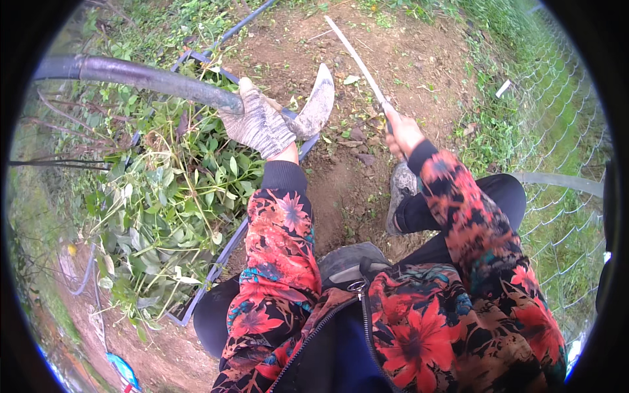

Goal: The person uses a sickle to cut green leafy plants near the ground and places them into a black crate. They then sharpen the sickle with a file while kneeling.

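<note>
My left hand [260,118], in a grey and white knit work glove, is closed around something mostly hidden by the glove. A pale, soil-stained curved piece [317,105] sticks out to its right; whether this is a glove or a tool blade I cannot tell. My bare right hand [404,132] grips the handle of a long, narrow metal blade [356,59], which points up and left over bare soil. Left of my left forearm, cut leafy green stems [172,206] fill a blue-grey rectangular frame or crate [216,275].
A dark curved pipe [157,81] crosses the upper left, its end by my left glove. A chain-link fence [565,211] runs along the right side. My shoe [403,189] rests on the soil below my right hand. A blue object [123,371] lies at lower left.
</note>
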`<state>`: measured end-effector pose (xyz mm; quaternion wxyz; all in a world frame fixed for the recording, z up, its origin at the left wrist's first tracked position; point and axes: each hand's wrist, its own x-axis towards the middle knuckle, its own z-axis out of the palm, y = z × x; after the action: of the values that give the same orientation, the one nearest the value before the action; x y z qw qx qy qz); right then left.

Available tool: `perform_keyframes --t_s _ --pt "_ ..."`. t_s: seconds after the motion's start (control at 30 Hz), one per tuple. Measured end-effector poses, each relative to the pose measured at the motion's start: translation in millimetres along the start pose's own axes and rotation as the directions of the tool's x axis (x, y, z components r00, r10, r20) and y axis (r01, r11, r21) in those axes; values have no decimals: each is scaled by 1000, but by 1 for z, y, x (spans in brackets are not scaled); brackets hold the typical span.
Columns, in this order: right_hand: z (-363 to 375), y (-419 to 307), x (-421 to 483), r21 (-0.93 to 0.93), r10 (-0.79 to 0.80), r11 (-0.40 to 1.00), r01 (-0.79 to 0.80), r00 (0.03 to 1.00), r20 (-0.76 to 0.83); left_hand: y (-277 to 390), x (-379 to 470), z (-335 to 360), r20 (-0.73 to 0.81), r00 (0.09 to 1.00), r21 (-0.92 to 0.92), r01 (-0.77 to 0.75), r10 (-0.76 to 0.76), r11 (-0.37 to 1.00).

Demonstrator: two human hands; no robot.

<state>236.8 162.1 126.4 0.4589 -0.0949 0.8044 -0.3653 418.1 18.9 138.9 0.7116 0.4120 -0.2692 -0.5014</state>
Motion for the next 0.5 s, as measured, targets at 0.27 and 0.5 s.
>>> perform_keyframes --t_s 0.27,0.5 --pt "-47 75 -131 -71 3 997 14 974 225 2 0 10 104 988 71 105 -112 992" --pt "3 -39 21 -499 -287 822 274 956 53 3 9 8 85 986 -32 149 -146 988"
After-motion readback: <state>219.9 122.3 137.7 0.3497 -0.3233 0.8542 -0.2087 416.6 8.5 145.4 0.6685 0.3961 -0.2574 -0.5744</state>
